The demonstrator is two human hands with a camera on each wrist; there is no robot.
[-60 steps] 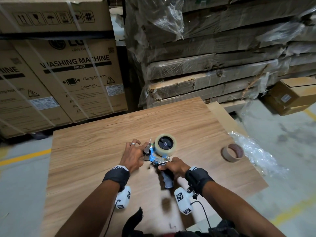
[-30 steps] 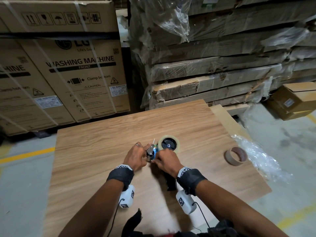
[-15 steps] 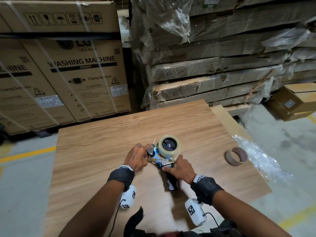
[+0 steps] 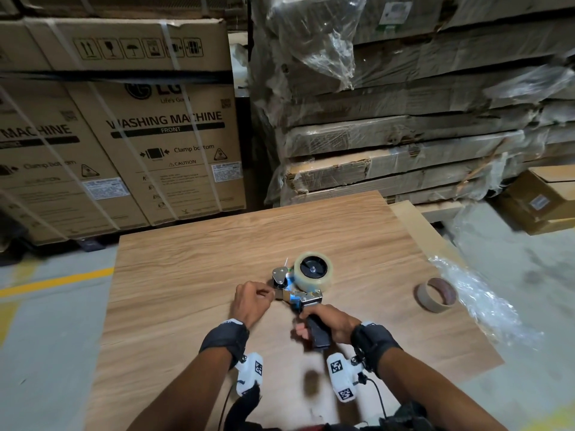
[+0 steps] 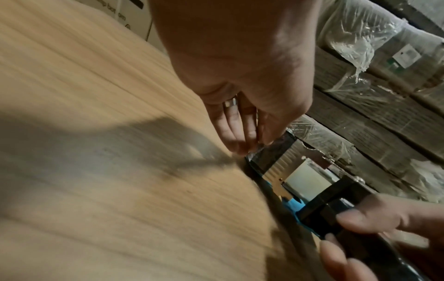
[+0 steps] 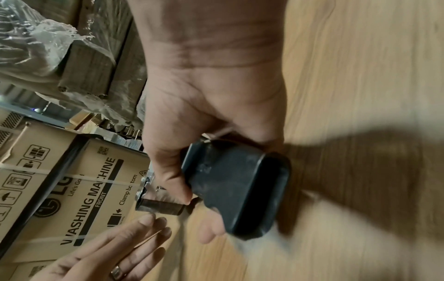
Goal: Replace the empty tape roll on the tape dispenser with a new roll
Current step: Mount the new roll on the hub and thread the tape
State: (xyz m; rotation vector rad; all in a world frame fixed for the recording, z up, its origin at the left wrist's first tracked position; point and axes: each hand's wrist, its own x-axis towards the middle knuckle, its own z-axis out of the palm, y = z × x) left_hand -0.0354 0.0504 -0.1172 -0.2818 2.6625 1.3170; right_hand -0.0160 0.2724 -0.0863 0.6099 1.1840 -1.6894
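Head view, frame centre: the dispenser [image 4: 298, 290] lies on the worktop [image 4: 186, 275], new roll [image 4: 313, 271] mounted, empty core [image 4: 435, 294] at right. Left wrist view: left hand [image 5: 240, 79], fingers near straight, touches the dispenser's front. Right wrist view: right hand [image 6: 211, 106] grips the handle [image 6: 236, 192]. Threading seems next: pull the tape end through.

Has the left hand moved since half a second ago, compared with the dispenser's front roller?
Yes. The left hand has drawn back toward the person, off the front roller it touched before; its fingertips now sit at the metal plate below the roller.
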